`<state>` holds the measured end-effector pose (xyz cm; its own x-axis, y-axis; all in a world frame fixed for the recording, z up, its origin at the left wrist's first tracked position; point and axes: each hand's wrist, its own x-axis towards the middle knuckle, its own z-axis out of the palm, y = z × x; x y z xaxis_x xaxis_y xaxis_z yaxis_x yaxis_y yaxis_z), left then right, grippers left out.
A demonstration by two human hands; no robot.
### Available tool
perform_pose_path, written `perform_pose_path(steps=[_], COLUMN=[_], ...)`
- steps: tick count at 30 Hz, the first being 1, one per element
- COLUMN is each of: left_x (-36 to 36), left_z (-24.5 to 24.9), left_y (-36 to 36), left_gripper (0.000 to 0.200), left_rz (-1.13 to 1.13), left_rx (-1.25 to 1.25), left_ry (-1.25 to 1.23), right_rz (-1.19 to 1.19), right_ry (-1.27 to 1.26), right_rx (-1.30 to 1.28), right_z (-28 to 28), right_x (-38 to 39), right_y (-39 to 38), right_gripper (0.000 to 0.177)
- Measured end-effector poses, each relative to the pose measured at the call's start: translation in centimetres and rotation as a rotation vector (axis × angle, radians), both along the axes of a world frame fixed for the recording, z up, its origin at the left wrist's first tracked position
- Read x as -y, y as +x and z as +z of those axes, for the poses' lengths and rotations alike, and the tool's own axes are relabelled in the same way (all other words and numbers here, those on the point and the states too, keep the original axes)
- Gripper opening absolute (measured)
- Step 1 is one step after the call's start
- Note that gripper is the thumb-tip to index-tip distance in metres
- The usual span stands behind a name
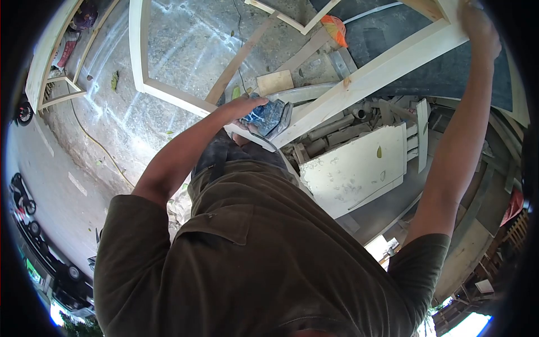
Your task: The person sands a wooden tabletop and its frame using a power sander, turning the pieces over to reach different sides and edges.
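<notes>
My left hand (pixel 247 108) is closed on a dusty blue power tool that looks like an electric sander (pixel 266 117). The sander sits against the near corner of a pale wooden frame (pixel 365 73), just in front of my waist. Out at the upper right, my right hand (pixel 482 35) grips the same frame near its far corner, its fingers partly out of sight. A knot shows in the long rail between my hands. Another leg of the frame runs away to the left of the sander.
A white panel (pixel 353 168) and a pile of wood offcuts (pixel 342 132) lie below the long rail. A small board (pixel 275 82) and an orange piece (pixel 335 30) are on the dusty concrete floor (pixel 185 45). A cable (pixel 92 140) trails at left; more frames (pixel 53 50) stand there.
</notes>
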<state>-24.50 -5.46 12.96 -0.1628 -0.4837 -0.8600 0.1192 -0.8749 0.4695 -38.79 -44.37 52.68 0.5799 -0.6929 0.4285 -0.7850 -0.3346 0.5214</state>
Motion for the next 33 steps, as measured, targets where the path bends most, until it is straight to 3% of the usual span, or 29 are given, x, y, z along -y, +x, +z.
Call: perform_pose_path(steps=[4, 7, 14, 18, 22, 27, 28, 29, 30, 32, 33], left_x=[1.1, -0.2, -0.9, -1.1, 3.9, 11.9, 13.8, 15.7, 17.4, 20.4, 21.7], left_z=[-1.3, -1.7, 0.4, -1.0, 8.9, 16.0, 17.3, 18.4, 20.0, 23.6, 25.1], left_y=[1.5, 0.3, -0.3, -0.9, 0.4, 1.7, 1.7, 1.8, 2.0, 2.8, 3.4], left_gripper=[0.099, 0.102, 0.11, 0.111, 0.113, 0.118, 0.119, 0.119, 0.12, 0.121, 0.101], left_rz=[-0.287, -0.18, -0.07, -0.064, -0.011, -0.024, -0.015, 0.0, 0.02, 0.066, 0.106], left_rx=[0.053, 0.219, 0.207, 0.321, 0.26, 0.32, 0.38, 0.442, 0.426, 0.403, 0.434], left_ry=[0.014, -0.04, -0.059, -0.142, -0.211, -0.491, -0.578, -0.662, -0.723, -0.836, -0.848], right_rz=[0.052, 0.045, 0.044, 0.107, 0.021, 0.035, 0.062, 0.096, 0.14, 0.153, 0.153], right_ry=[0.008, 0.006, -0.121, -0.156, -0.082, -0.128, -0.153, -0.175, -0.194, -0.181, -0.169], right_rx=[0.026, 0.054, -0.003, 0.032, 0.033, 0.007, 0.129, 0.251, 0.374, 0.373, 0.371], right_z=[-0.3, -0.1, -1.0, -1.4, -0.9, -2.3, -2.7, -3.3, -3.5, -3.3, -3.3], right_x=[0.6, 0.9, 0.1, -0.1, -1.1, -0.3, 0.2, 0.7, 0.9, 0.2, -0.1], right_y=[-0.5, -0.1, -0.5, -0.5, 0.6, -0.8, -1.6, -2.0, -2.2, -1.4, -1.2], right_gripper=[0.054, 0.051, 0.049, 0.05, 0.055, 0.072, 0.054, 0.05, 0.063, 0.061, 0.06])
